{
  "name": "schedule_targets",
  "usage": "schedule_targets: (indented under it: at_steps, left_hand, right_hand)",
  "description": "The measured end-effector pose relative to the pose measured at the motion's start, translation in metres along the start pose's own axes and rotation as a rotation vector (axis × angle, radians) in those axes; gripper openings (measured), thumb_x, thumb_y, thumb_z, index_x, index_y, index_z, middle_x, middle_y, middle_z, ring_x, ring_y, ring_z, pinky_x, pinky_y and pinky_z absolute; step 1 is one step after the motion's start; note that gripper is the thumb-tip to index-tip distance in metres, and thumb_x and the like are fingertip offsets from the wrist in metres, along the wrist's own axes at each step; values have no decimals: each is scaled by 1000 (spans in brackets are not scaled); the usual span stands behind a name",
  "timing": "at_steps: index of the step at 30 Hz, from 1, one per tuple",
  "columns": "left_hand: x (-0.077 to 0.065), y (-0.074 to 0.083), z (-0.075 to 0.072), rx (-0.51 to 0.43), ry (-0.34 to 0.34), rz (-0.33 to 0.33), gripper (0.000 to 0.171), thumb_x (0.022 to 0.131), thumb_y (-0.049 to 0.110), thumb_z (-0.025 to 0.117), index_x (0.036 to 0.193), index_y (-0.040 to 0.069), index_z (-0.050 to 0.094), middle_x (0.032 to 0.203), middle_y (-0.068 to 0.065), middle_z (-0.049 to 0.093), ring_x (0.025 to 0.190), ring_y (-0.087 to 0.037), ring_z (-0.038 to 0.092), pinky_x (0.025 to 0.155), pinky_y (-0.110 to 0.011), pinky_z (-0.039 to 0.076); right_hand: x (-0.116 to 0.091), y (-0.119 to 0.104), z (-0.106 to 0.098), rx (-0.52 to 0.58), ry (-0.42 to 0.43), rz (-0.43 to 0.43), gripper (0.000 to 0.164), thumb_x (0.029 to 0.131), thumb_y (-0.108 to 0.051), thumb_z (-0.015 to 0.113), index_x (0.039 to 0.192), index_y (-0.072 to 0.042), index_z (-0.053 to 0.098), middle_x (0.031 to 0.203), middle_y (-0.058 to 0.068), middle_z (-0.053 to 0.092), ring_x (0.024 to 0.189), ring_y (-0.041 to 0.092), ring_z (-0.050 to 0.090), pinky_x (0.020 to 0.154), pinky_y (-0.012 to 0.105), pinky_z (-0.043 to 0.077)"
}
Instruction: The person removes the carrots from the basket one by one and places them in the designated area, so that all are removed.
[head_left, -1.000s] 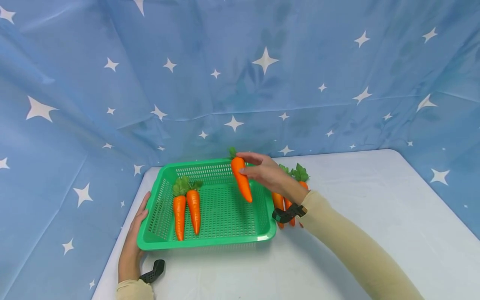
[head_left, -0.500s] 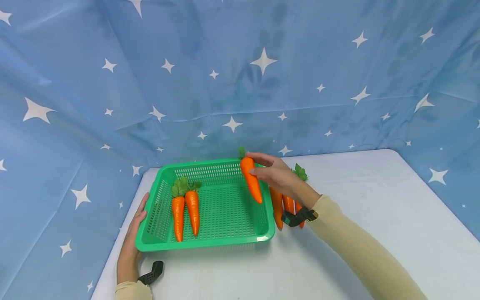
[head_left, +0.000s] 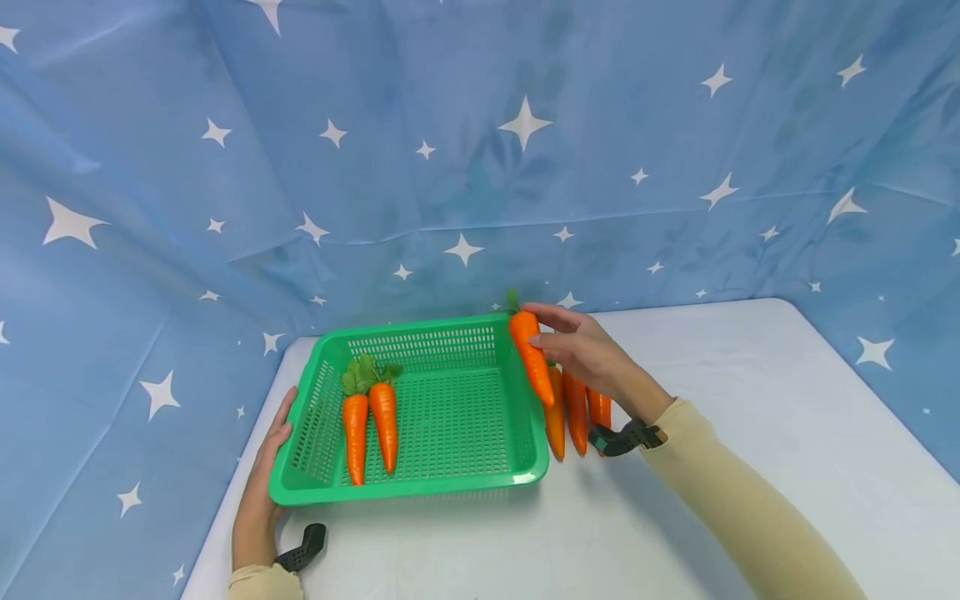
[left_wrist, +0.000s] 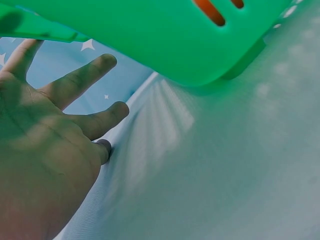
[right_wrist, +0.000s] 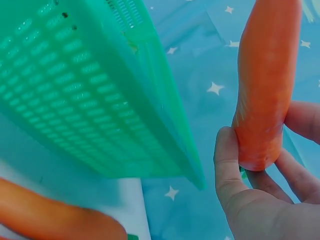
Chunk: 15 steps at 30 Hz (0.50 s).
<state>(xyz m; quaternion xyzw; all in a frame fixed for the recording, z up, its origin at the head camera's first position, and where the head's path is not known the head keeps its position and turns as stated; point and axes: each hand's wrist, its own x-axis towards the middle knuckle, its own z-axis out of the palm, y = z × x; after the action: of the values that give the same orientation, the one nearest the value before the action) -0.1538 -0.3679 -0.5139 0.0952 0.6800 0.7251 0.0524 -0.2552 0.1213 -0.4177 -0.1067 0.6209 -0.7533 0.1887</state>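
Inside the basket, head view: two carrots near its left edge.
Past its right edge: three carrots on the table; judged by count, midway.
Left hand: left wrist view, fingers spread by the left edge.
Right hand: right wrist view, pinching a raised carrot near the right edge.

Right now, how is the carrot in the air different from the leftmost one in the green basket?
The raised carrot is held by the right grip; the leftmost carrot lies in the green basket. In the head view, the raised carrot slants clearly, tip to the right; the leftmost carrot barely slants. Both are orange and tapered, with green tops.
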Motion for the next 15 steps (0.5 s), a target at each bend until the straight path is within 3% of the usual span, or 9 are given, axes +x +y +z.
schedule_targets:
  at_steps: [5, 10, 15]
  left_hand:
    - [-1, 1, -1, -5, 16, -21, 70, 118, 37, 23, 170, 16, -19, 176, -20, -16, 155, -5, 21, 115, -18, 31]
    - [-1, 1, 0, -6, 10, -19, 70, 119, 38, 22, 170, 15, -19, 176, -19, -15, 156, -4, 20, 116, -19, 31]
    - [0, 1, 2, -6, 7, -20, 67, 119, 38, 22, 172, 22, -17, 176, -21, -16, 163, -24, 5, 115, -19, 32]
  right_hand:
    - [-5, 0, -10, 4, 15, 3, 67, 104, -4, 65, 165, -2, 39, 170, 12, 34, 133, 24, 54, 113, 37, 45]
    - [-11, 0, -20, 7, 40, -2, 67, 104, -3, 65, 165, -2, 38, 170, 14, 33, 127, 23, 59, 105, 33, 52]
    - [-17, 3, -30, 22, 51, -14, 65, 105, -1, 64, 165, -1, 38, 169, 14, 33, 126, 22, 60, 104, 32, 53]
